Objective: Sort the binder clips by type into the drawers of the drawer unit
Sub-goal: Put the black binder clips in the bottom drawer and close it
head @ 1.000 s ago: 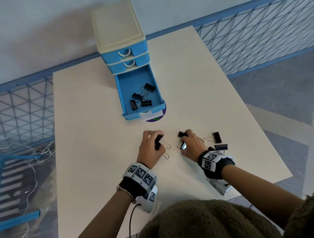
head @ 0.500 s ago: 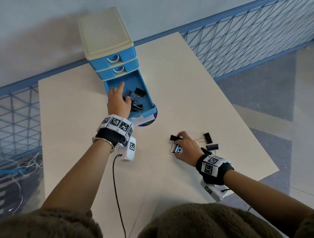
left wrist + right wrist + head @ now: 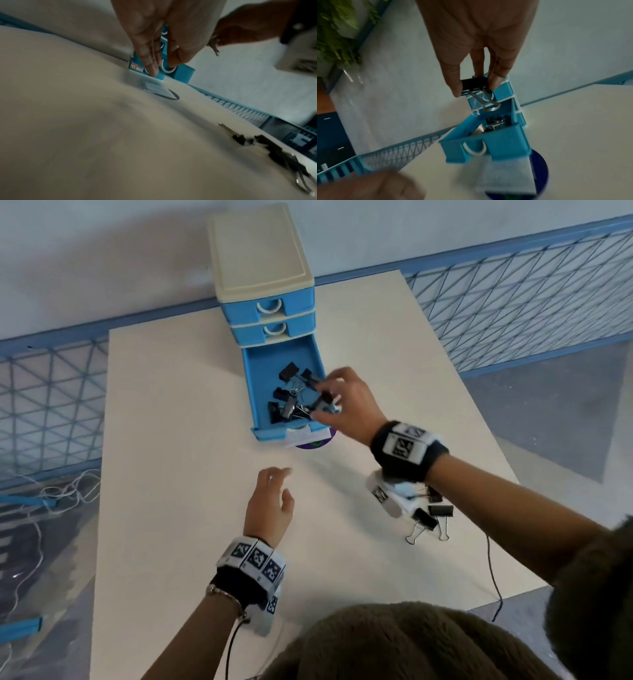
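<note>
Your right hand (image 3: 346,402) pinches a black binder clip (image 3: 475,83) between thumb and fingers, its wire handles dangling, and holds it over the open bottom drawer (image 3: 260,378) of the drawer unit (image 3: 263,268). From that hand, the drawer lies at about nine o'clock, and the clip is above its right wall, not yet let go. Inside the drawer a heap of black clips (image 3: 287,398) already lies, so a good share of this type looks sorted. The two upper drawers are closed; whether anything is in them cannot be told.

Further out, at about five o'clock from your right hand and partly under your right wrist, a few clips (image 3: 428,518) remain on the counter (image 3: 171,440). Those look like the work that is left, plus closing the drawer.

Your right arm reaches forward and leftward across the counter, wrist raised, palm down, fingers pointing toward the drawer. Your left hand (image 3: 272,505) is released: fingers loosely spread and slightly bent, holding nothing, hovering just above the counter at about six o'clock from the drawer front, well apart from the remaining clips.
</note>
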A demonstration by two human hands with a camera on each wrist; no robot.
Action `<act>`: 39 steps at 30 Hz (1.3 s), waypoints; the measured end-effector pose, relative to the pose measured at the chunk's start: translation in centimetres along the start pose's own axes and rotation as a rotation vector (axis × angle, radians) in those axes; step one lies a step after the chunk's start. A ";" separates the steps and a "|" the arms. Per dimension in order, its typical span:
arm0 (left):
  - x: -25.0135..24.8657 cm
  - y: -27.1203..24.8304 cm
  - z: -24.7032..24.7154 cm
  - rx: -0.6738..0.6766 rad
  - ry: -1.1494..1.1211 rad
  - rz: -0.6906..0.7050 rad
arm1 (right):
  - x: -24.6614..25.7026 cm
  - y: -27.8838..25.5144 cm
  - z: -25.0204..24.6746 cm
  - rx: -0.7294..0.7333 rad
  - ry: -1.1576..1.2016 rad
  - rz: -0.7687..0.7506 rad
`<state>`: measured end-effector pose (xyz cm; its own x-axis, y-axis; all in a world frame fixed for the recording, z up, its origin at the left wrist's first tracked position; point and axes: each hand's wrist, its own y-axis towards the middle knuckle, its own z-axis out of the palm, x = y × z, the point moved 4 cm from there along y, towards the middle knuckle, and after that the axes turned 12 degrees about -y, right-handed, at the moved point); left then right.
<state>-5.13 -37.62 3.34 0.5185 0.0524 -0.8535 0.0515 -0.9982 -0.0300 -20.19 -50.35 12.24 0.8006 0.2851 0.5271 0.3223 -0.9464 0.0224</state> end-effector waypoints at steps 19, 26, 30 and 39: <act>-5.2 0.0 14.4 0.747 0.510 0.160 | -13.9 -12.6 0.4 0.226 -0.194 0.309; -6.0 0.8 17.8 0.752 0.595 0.234 | -16.2 -20.1 1.5 0.387 -0.359 0.509; -6.0 1.2 18.8 0.691 0.609 0.219 | -15.6 -21.4 3.5 0.401 -0.381 0.506; -7.1 3.2 19.1 0.524 0.431 0.077 | -15.3 -21.6 4.2 0.376 -0.393 0.376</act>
<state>-24.96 -41.68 -0.67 0.8034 -0.1211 -0.5830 -0.3631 -0.8757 -0.3183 -37.26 -33.64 0.09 0.9948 0.0473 0.0905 0.0825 -0.8951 -0.4381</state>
